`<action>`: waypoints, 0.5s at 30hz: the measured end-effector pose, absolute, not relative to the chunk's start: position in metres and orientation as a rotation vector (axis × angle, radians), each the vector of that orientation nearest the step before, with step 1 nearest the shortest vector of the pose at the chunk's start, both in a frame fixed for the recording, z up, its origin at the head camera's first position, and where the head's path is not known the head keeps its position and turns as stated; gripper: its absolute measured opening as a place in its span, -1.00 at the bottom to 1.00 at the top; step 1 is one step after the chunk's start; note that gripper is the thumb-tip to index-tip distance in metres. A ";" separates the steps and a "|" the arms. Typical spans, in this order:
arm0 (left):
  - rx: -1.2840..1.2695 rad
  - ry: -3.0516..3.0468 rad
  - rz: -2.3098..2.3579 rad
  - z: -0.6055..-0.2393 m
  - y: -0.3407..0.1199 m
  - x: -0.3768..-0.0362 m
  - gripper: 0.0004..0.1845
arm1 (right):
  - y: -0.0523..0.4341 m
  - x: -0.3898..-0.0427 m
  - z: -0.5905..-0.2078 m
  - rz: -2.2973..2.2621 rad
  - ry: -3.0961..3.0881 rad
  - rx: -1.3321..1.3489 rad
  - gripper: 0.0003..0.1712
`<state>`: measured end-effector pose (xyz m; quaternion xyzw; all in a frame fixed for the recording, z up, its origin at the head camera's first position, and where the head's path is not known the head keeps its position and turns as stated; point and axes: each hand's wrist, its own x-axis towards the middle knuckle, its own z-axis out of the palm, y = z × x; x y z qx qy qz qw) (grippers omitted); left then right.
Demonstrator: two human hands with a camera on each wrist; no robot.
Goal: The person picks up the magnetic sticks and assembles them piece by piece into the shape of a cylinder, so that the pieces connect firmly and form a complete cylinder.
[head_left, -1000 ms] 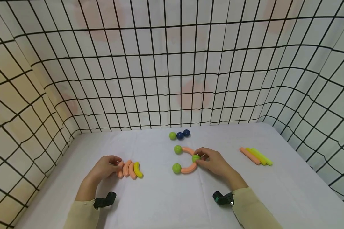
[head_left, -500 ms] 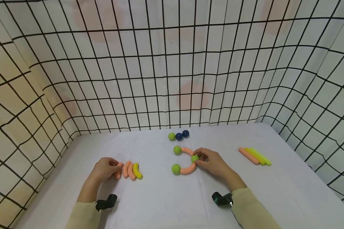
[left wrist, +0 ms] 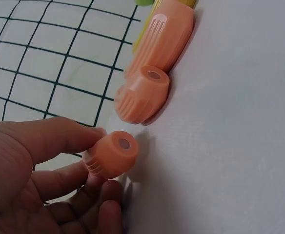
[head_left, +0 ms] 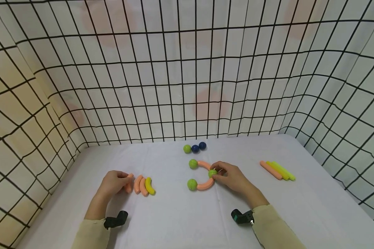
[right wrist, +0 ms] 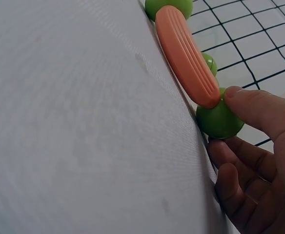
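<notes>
My left hand (head_left: 113, 183) pinches a curved orange magnetic rod (left wrist: 114, 155) between thumb and fingers, at the left of a short row. In that row lie two more curved orange rods (head_left: 143, 186) and a curved yellow rod (head_left: 149, 186). With thumb and fingertips my right hand (head_left: 232, 176) holds a green ball (right wrist: 219, 118) on the table. A curved orange rod (right wrist: 186, 56) runs from this ball to a near green ball (head_left: 192, 184). Another orange arc (head_left: 204, 165) reaches from it to a far green ball (head_left: 193, 164). Together they form a shape gapped at its left.
Behind the shape sit a smooth green ball (head_left: 187, 149) and two dark blue balls (head_left: 195, 149). Straight rods, one orange (head_left: 270, 170) and others yellow (head_left: 280, 170), lie at the right. Black grid netting (head_left: 187, 86) surrounds the white table (head_left: 174, 221) at the back and sides.
My left hand has drawn the curved orange rod slightly left, leaving a gap to the row, and the rod has turned a little. The right hand stays on the green ball.
</notes>
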<state>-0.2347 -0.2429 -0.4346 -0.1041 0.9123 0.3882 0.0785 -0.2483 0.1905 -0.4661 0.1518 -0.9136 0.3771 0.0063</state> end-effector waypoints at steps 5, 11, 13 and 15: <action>-0.349 2.692 1.230 -0.433 -0.244 -0.235 -0.54 | 0.191 -0.248 -0.466 1.187 -2.855 0.484 -0.75; -0.340 2.674 1.360 -0.428 -0.241 -0.234 -0.55 | 0.193 -0.250 -0.468 1.196 -2.863 0.487 -0.73; -0.339 2.659 1.413 -0.426 -0.239 -0.233 -0.56 | 0.194 -0.250 -0.468 1.203 -2.866 0.493 -0.72; -0.328 2.648 1.459 -0.423 -0.236 -0.232 -0.57 | 0.195 -0.249 -0.468 1.196 -2.870 0.501 -0.72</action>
